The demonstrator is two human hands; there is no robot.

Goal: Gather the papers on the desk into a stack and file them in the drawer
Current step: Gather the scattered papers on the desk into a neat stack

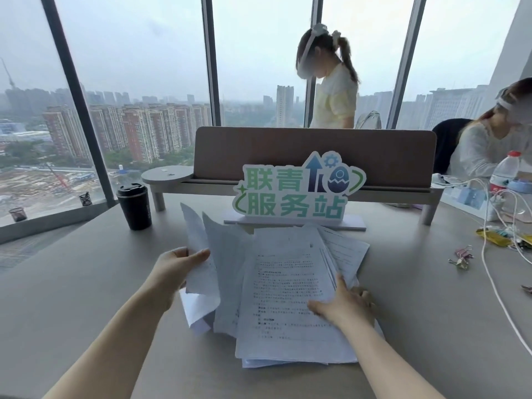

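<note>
A loose pile of printed white papers (285, 286) lies on the grey desk (86, 283) in front of me, fanned out and overlapping. My left hand (175, 269) grips the left sheets (198, 249) and lifts their edge off the desk, so they stand tilted. On the right side of the pile my right hand (342, 306) holds the top sheets, thumb on the page and fingers tucked under the edge. No drawer is in view.
A green and white sign (296, 191) stands just behind the papers. A black cup (134, 205) sits at the left. Binder clips (462, 257), white cables (489, 254) and a water bottle (503, 174) lie right. Two people are beyond the divider (313, 151).
</note>
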